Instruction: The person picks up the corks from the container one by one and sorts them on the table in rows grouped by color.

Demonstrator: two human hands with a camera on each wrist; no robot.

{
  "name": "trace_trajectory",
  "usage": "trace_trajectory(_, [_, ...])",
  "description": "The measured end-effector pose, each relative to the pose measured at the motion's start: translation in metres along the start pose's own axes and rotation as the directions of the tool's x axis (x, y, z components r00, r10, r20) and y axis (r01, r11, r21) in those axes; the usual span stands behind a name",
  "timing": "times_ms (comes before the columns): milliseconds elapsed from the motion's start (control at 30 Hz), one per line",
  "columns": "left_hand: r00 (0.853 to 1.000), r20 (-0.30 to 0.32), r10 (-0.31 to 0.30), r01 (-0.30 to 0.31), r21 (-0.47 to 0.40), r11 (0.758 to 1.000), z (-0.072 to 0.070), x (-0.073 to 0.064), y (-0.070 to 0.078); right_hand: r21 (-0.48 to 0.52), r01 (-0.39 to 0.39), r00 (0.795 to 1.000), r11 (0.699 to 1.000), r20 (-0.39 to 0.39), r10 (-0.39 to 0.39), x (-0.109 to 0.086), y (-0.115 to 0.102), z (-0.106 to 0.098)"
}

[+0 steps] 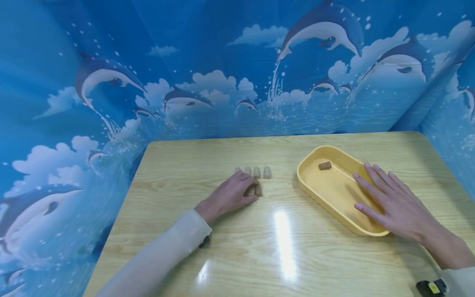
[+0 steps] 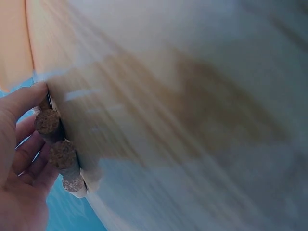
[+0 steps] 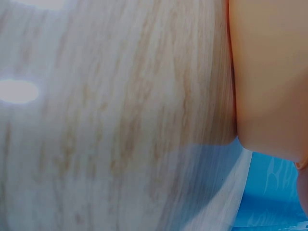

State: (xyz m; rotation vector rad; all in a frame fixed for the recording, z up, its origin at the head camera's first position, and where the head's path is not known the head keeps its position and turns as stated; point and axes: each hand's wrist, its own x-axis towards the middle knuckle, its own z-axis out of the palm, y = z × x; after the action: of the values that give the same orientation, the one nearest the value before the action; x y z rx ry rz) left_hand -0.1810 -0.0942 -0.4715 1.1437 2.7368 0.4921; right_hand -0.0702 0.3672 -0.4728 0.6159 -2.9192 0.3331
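Observation:
Around a small tapered cork (image 1: 258,190) on the table, the thumb and forefinger of my left hand (image 1: 231,193) close in a pinch. Just behind it stands a row of several similar corks (image 1: 267,172), partly covered by the knuckles. The left wrist view shows round cork ends (image 2: 63,154) beside the fingers (image 2: 30,153). My right hand (image 1: 398,206) lies with straight, spread fingers over the right side of a yellow tray (image 1: 335,217). Inside the tray, a darker brown cork (image 1: 325,165) lies on its side near the far left end.
A light wood-grain table (image 1: 178,173) carries everything. Behind and beside it hangs a blue curtain (image 1: 208,49) printed with dolphins. The tray's side wall (image 3: 269,77) fills the right of the right wrist view.

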Motion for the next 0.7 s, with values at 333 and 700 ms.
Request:
trace_trajectory(333, [1.000,-0.015,0.002,-0.002,0.001,1.000,-0.0014,-0.0015,0.0007,-0.001,0.005,1.000,1.000,-0.009,-0.005,-0.0005,-0.0006,0.0000])
trace_trajectory(700, [1.000,-0.008,-0.011,0.011,0.005,1.000,-0.0010,-0.0015,0.0004,-0.004,0.000,1.000,1.000,-0.001,0.000,-0.0007,-0.0015,-0.0008])
